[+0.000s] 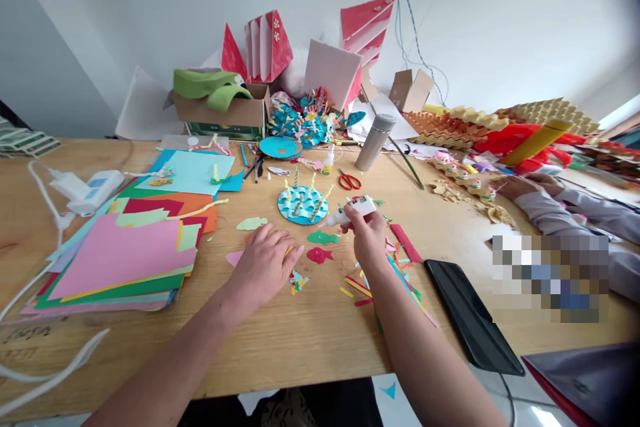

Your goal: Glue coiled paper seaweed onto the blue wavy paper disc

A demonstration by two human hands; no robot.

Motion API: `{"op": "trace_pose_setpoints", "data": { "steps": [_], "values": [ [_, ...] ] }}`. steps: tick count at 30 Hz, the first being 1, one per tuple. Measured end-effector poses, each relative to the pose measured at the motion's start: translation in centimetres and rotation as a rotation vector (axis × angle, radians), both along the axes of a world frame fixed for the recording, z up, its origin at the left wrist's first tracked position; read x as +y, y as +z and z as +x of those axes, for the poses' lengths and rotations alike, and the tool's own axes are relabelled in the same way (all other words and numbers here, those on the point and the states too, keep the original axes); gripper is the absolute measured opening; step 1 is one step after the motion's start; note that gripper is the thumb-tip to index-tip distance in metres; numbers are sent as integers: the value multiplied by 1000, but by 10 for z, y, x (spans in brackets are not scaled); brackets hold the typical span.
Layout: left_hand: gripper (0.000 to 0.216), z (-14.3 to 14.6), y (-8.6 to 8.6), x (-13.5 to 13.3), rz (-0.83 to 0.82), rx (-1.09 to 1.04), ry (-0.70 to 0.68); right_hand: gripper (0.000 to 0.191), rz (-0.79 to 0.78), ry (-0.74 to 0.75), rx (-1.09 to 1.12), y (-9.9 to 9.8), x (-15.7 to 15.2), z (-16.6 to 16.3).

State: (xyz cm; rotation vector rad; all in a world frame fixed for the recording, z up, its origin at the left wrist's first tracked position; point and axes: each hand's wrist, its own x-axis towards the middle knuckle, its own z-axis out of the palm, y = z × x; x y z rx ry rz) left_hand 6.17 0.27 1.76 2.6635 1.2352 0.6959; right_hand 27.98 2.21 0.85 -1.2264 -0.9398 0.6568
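My right hand (369,235) is closed around a white glue bottle (361,205). The bottle is tilted, its nozzle pointing left, just above the table beside a round blue paper piece (303,205) with wavy strips and twisted upright stalks. My left hand (267,257) lies palm down on the table with its fingers loosely spread; a bit of yellow paper shows at its fingers. Between the hands are a green paper fish (323,237) and a red paper fish (319,255). A pale green cutout (251,223) and a pink piece (234,258) lie by the left hand.
Stacked coloured paper (125,253) lies left, near a white power strip (95,192). Red scissors (349,179), a small glue bottle (328,161) and a grey flask (375,141) stand behind. A black tablet-like object (473,313) and another person's sleeves (545,213) are right.
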Motion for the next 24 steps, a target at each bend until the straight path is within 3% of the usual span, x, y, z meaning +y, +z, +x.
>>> {"op": "trace_pose_setpoints", "data": {
  "steps": [5, 10, 15, 24],
  "values": [
    [40, -23, -14, -20, 43, 27, 81, 26, -61, 158, -191, 14, -3, -25],
    [40, -26, -18, -25, 3, 55, 65, 23, -32, 231, -361, 18, -1, -57],
    [41, -26, -19, -25, -26, 72, 63, 20, -20, 185, -470, 10, -5, -73],
    [41, -24, -22, -27, -81, 101, 69, 18, -56, 190, -552, -8, -11, -68]
  ]
}}
